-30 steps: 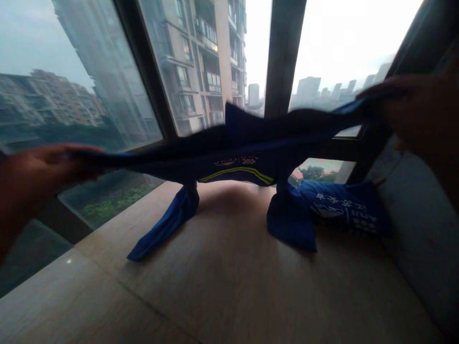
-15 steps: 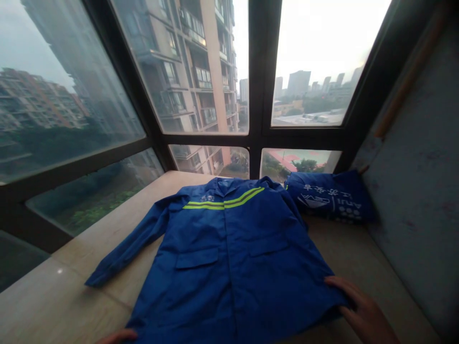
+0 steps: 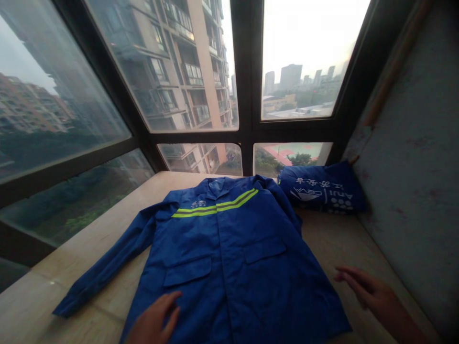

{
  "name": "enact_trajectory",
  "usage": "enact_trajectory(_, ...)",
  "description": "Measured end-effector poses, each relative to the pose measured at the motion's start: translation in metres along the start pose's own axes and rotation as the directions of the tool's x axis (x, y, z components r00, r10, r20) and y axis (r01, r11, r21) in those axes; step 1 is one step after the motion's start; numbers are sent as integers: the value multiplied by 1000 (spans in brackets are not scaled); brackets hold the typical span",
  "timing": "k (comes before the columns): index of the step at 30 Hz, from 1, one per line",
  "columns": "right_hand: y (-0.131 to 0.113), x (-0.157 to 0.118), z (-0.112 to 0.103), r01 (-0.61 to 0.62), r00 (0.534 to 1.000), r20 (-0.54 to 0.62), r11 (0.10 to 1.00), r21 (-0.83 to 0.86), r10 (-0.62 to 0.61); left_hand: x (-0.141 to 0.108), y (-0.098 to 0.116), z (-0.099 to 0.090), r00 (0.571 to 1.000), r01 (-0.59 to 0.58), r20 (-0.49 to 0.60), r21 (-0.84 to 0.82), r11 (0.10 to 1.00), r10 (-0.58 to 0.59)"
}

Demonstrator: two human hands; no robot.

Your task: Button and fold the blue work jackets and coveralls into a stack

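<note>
As a blue work jacket (image 3: 251,286) lies front up on a pale window ledge (image 3: 30,298), collar (image 3: 217,189) toward the glass (image 3: 201,156), apparently so its lower edge falls within reach, the left hand (image 3: 154,319) is open over its lower front; the right hand (image 3: 373,292), equally empty, hangs beside it. A folded blue garment (image 3: 319,184) rests by the wall (image 3: 412,181), seemingly giving the jacket room.

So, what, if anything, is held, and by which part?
Nothing is held: the left hand is over the lower front of the jacket, fingers parted; the right hand is beside its edge.
</note>
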State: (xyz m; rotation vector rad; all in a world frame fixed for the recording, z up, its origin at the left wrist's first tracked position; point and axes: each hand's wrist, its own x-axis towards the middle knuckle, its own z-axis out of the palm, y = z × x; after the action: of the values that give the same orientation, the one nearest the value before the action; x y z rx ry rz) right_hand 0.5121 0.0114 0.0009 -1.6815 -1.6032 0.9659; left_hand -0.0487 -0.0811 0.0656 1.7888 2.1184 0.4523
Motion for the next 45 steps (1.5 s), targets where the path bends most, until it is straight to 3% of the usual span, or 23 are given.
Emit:
enact_trajectory(2,-2,32,6,11,998,-57,1000,-3,-11,23,42,35,977,-207,-24,79,975,210)
enact_trajectory(5,-16,79,27,84,989,-116,993,-84,-94,45,87,87,920,-375,-20,251,892,392)
enact_trajectory(7,-31,102,42,162,974,-132,973,-164,-185,52,95,112,898,-407,-21,342,847,440)
enact_trajectory(10,-55,126,54,239,962,-72,942,-236,-262,54,81,132,876,-436,-13,407,803,483)
enact_trajectory(14,-67,148,56,248,966,-10,940,-235,-257,43,53,131,848,-467,-7,463,753,531)
enact_trajectory(18,-56,158,59,235,971,16,943,-237,-238,30,37,120,831,-479,-5,504,719,557)
enact_trajectory(22,-46,149,56,247,964,-53,951,-186,-261,23,27,115,820,-498,-5,487,718,572)
enact_trajectory(26,-56,131,36,230,971,-76,973,32,-227,21,24,114,826,-498,-9,456,738,563)
enact_trajectory(29,-81,119,18,247,969,-73,945,213,-237,21,25,114,827,-496,-8,458,738,562)
enact_trajectory(31,-105,113,10,273,956,-176,936,221,-237,21,26,115,826,-493,-12,469,733,563)
enact_trajectory(34,-145,110,5,310,873,-417,948,70,-254,20,26,115,824,-487,-25,479,730,566)
enact_trajectory(36,-172,110,-1,351,809,-513,936,32,-286,19,26,116,820,-484,-37,487,727,571)
enact_trajectory(41,-238,121,-42,486,761,-613,813,321,-213,17,29,117,822,-471,-36,517,714,569)
enact_trajectory(45,-283,142,-84,613,652,-719,725,315,-239,15,36,122,827,-471,-39,497,729,561)
